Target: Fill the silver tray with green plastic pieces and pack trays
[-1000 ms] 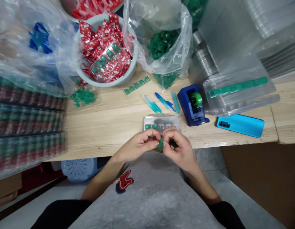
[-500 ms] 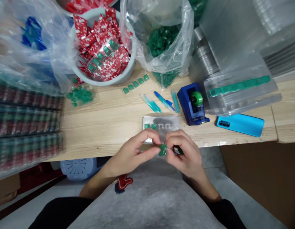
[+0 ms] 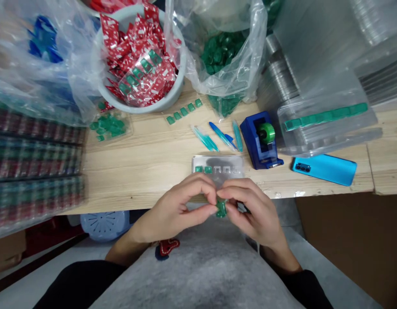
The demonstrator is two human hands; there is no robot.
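My left hand (image 3: 182, 208) and my right hand (image 3: 254, 210) meet at the table's front edge, thumbs and fingertips closed around a small green translucent plastic piece (image 3: 221, 208). Both hands pinch it, one from each side. Something dark shows under the curled fingers of the right hand, too hidden to name. Just behind the hands lies a clear plastic blister tray (image 3: 230, 161), its front part covered by the fingers. Two green pieces (image 3: 203, 170) sit in its left compartments; those to their right hold no green piece.
A bucket (image 3: 98, 73) of red printed packets, a clear bag (image 3: 246, 81) of green pieces and stacked plastic trays (image 3: 285, 77) line the back. Blue pens (image 3: 221, 135), a tape dispenser (image 3: 258, 143) and a phone (image 3: 330, 169) lie nearer. Filled packs (image 3: 37, 159) are stacked at left.
The green piece has been turned between my fingertips and sits slightly lower. My right hand has shifted a little right and down, its fingers now higher over the piece.
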